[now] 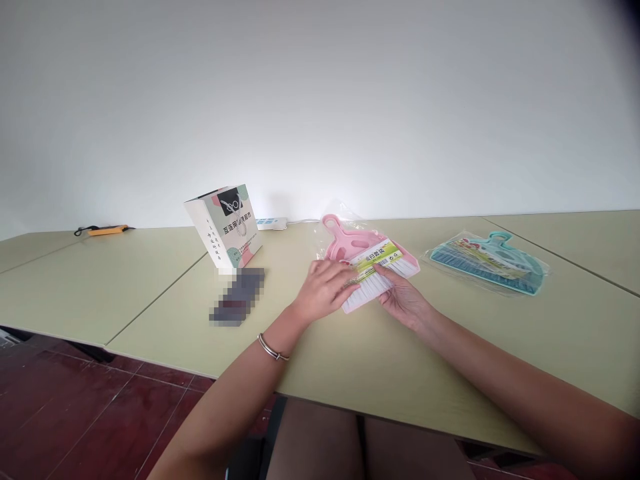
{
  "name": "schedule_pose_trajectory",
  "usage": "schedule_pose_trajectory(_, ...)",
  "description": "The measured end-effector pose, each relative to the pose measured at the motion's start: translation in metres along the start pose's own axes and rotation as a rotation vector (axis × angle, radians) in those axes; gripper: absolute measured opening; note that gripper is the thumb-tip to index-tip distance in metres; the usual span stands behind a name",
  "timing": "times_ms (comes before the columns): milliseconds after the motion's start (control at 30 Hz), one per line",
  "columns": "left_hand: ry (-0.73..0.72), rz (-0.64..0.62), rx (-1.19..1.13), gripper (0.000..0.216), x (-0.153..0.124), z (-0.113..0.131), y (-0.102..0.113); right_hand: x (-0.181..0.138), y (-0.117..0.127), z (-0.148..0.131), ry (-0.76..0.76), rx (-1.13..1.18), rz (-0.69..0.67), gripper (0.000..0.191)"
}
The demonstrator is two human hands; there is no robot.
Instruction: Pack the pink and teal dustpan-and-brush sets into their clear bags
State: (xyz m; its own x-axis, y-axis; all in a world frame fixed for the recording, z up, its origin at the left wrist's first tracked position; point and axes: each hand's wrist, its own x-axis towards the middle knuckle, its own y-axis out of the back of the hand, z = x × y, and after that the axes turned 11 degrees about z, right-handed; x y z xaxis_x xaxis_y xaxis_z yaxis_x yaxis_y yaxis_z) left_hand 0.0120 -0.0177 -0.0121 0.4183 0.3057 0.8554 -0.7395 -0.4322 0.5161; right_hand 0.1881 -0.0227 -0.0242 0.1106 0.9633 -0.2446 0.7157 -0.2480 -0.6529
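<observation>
A pink dustpan and brush set [350, 243] in a clear plastic bag is held just over the table, its looped handle pointing away from me. White bristles and a yellow-green label face up. My left hand [325, 288] grips its left side, with the fingers over the label and bristles. At the lower right edge, my right hand [403, 299] pinches it, thumb on top and fingers beneath. A second set, a teal dustpan and brush [487, 262], lies bagged on the table to the right of my hands.
A white paper bag [225, 227] with printed characters stands left of centre, beside a blurred-out dark flat item [237, 297]. Behind it is a white power strip [271, 223] by the wall. An orange object [107, 230] with a black cord lies far left on the pale table [165, 320].
</observation>
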Motion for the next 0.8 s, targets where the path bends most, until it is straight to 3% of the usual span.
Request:
schedule_pose_trajectory(67, 0.219, 0.244, -0.013, 0.031, 0.002, -0.001, 0.005, -0.002, -0.002, -0.004, 0.010, 0.062, 0.029, 0.026)
schedule_pose_trajectory(133, 0.549, 0.437, -0.109, 0.043, 0.003, -0.005, 0.008, -0.004, -0.005, -0.006, 0.013, 0.121, 0.049, 0.028)
schedule_pose_trajectory(200, 0.889, 0.450, -0.316, 0.053, 0.004, -0.008, 0.006, -0.007, -0.007, -0.006, 0.001, 0.148, 0.061, 0.029)
schedule_pose_trajectory(267, 1.088, 0.301, -0.590, 0.057, 0.004, -0.007, 0.001, -0.008, -0.008, -0.004, -0.015, 0.144, 0.071, 0.027)
schedule_pose_trajectory(400, 1.141, -0.094, -1.026, 0.065, 0.003, 0.010, -0.008, -0.006, -0.006, -0.002, 0.007, 0.124, 0.068, 0.023)
schedule_pose_trajectory(500, 1.163, -0.240, -1.099, 0.069, 0.002, 0.020, -0.010, -0.001, -0.005, -0.003, 0.054, 0.091, 0.090, 0.020)
schedule_pose_trajectory(700, 1.302, -0.066, -1.084, 0.051, -0.001, 0.012, -0.009, 0.001, -0.001, -0.007, 0.043, -0.115, 0.066, 0.022)
schedule_pose_trajectory(800, 1.358, -0.036, -1.111, 0.047, -0.001, 0.005, -0.008, 0.006, 0.006, -0.012, 0.060, -0.273, 0.118, 0.018)
